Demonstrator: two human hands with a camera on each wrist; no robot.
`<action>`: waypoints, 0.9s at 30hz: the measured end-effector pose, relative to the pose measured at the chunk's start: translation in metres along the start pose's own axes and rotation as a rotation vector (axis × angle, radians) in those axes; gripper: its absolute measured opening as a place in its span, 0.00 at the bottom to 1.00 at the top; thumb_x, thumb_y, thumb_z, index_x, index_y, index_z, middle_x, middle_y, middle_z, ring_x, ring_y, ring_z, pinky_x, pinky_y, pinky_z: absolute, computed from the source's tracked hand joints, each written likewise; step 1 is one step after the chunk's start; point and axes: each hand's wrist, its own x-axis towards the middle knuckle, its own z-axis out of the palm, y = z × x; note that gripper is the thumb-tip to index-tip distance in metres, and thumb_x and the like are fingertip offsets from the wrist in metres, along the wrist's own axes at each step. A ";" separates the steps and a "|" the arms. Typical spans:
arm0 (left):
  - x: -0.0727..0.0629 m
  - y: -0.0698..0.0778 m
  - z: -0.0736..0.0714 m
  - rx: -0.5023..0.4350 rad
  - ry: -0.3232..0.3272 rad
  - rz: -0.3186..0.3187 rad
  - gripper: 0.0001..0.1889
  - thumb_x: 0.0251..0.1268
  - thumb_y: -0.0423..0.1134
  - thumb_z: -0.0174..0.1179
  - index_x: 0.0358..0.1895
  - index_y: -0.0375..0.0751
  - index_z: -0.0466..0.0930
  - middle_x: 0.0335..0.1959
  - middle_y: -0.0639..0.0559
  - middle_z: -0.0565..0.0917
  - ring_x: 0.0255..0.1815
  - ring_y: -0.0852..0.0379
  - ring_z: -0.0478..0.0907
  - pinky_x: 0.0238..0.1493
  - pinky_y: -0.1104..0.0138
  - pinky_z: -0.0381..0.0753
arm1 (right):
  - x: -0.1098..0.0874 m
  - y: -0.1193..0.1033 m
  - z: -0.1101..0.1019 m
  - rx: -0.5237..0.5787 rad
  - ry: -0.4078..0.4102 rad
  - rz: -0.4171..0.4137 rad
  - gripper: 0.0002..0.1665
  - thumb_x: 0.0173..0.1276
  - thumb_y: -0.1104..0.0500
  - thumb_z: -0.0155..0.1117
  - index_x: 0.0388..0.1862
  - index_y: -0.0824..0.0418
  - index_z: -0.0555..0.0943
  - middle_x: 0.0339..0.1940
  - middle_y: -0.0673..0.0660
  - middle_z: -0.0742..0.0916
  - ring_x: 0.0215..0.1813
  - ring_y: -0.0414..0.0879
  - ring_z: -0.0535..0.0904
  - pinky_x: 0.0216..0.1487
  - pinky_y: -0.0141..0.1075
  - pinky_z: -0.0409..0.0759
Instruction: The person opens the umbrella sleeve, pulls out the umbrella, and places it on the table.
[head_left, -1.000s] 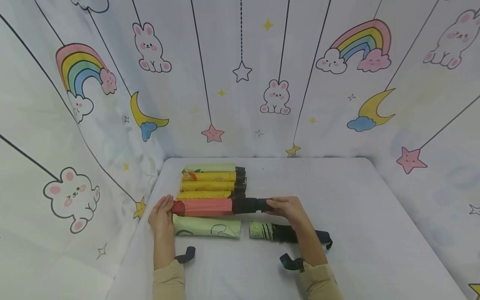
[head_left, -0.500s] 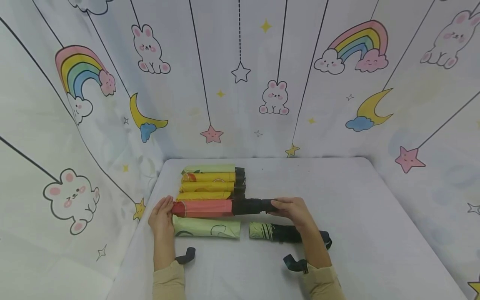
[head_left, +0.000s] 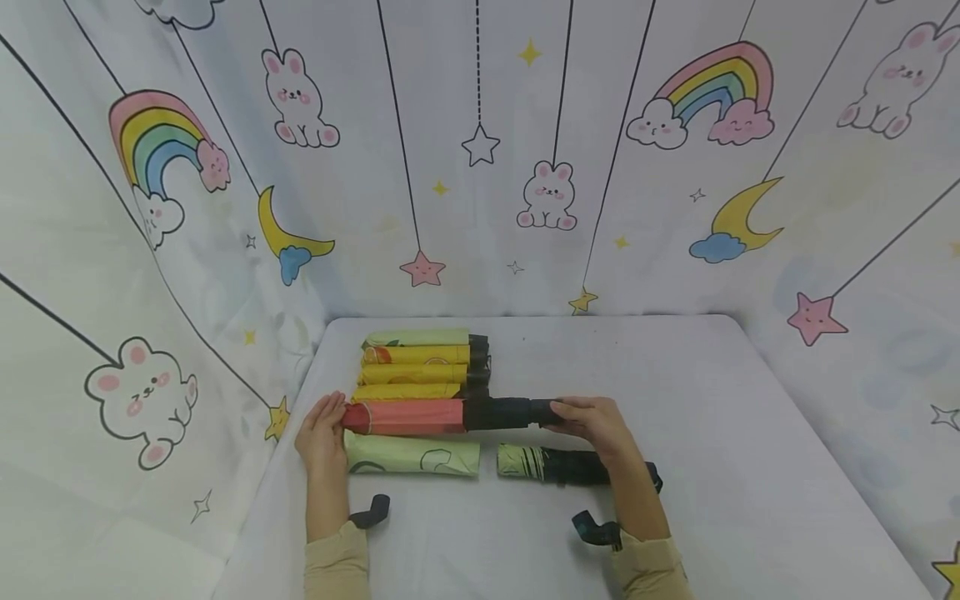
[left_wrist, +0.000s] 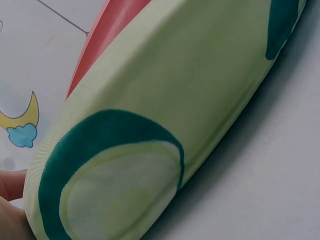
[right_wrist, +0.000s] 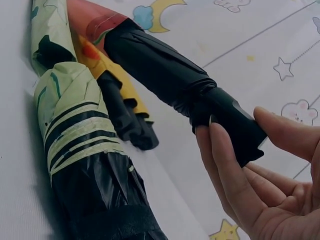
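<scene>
A folded black umbrella (head_left: 497, 413) sticks partway out of a red sleeve (head_left: 412, 417) in the head view. My right hand (head_left: 600, 427) pinches its handle end between thumb and fingers, as the right wrist view also shows on the umbrella (right_wrist: 155, 67). At the sleeve's far left end, my left hand (head_left: 322, 437) holds it with raised fingers. Just below lies a light green sleeve (head_left: 412, 457), which fills much of the left wrist view and hides most of the left hand there. Under my right forearm rests a black umbrella with a light green striped end (head_left: 555, 465).
Behind the red sleeve, several sleeved umbrellas (head_left: 416, 373), yellow ones and a light green one, lie side by side with black ends to the right. They rest on a white table (head_left: 637, 367). A printed cloth (head_left: 480, 208) with rabbits and stars hangs behind.
My right hand has moved a little to the right, and more of the black umbrella shows outside the red sleeve. The left hand and the sleeve have stayed in place.
</scene>
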 end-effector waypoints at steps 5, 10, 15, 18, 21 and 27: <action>0.001 0.000 0.000 -0.005 0.006 -0.003 0.30 0.69 0.16 0.58 0.74 0.29 0.69 0.69 0.39 0.79 0.64 0.53 0.82 0.62 0.68 0.83 | -0.003 0.001 -0.003 -0.002 -0.004 -0.015 0.30 0.71 0.56 0.74 0.60 0.78 0.81 0.52 0.65 0.90 0.48 0.54 0.91 0.58 0.43 0.88; 0.001 0.000 0.000 -0.010 0.007 -0.005 0.30 0.68 0.15 0.59 0.73 0.28 0.69 0.67 0.39 0.81 0.64 0.51 0.83 0.61 0.68 0.84 | -0.005 0.002 -0.005 0.002 -0.004 -0.021 0.29 0.71 0.57 0.74 0.60 0.79 0.81 0.51 0.65 0.90 0.47 0.52 0.91 0.57 0.42 0.88; 0.001 0.001 0.000 -0.013 -0.003 -0.006 0.29 0.68 0.15 0.59 0.72 0.28 0.70 0.62 0.42 0.85 0.65 0.51 0.82 0.61 0.67 0.84 | -0.006 0.002 -0.006 0.010 0.006 -0.012 0.29 0.70 0.58 0.74 0.60 0.79 0.80 0.51 0.64 0.90 0.46 0.52 0.92 0.57 0.41 0.88; 0.000 0.001 0.000 -0.004 -0.007 -0.006 0.30 0.69 0.16 0.59 0.73 0.29 0.69 0.62 0.43 0.85 0.66 0.50 0.81 0.62 0.67 0.83 | -0.007 0.001 -0.007 0.006 0.008 -0.008 0.29 0.71 0.58 0.74 0.60 0.79 0.80 0.51 0.64 0.90 0.46 0.51 0.91 0.57 0.40 0.88; -0.001 0.001 0.000 0.010 -0.015 -0.010 0.30 0.69 0.16 0.58 0.74 0.29 0.68 0.68 0.40 0.80 0.68 0.50 0.80 0.64 0.67 0.82 | -0.008 0.001 -0.007 0.017 0.015 -0.003 0.29 0.70 0.58 0.74 0.60 0.79 0.80 0.50 0.63 0.90 0.46 0.52 0.91 0.56 0.41 0.89; -0.003 0.003 0.002 0.017 -0.027 -0.018 0.31 0.70 0.16 0.58 0.75 0.29 0.66 0.75 0.34 0.71 0.70 0.49 0.77 0.66 0.67 0.80 | -0.008 0.001 -0.008 0.024 0.016 -0.005 0.29 0.70 0.59 0.74 0.60 0.80 0.80 0.50 0.62 0.90 0.46 0.52 0.91 0.57 0.42 0.88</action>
